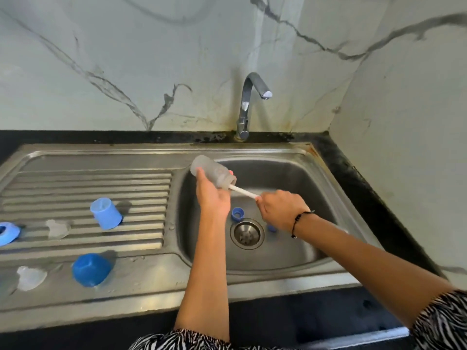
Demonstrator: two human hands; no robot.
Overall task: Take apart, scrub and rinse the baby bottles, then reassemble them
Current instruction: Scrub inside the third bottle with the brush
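Left hand: the left hand (212, 195) gripped a frosted, translucent plastic baby bottle (213, 175) from beneath, over the steel sink basin (298, 178).
Right hand: the right hand (281, 210) pinched the thin white brush handle (243, 192).
Axis: the bottle lay nearly level, mouth toward the right hand, handle in line with it.
Bottle: cloudy, capless, the brush head inside hidden.
Drainboard: blue caps (106, 213) and clear teats (58, 228) waited.

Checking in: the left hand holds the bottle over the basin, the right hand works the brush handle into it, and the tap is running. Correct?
Not quite. The head view shows no water coming from the tap; it is off. The rest holds: the left hand holds the bottle over the basin, and the right hand works the brush handle into it.
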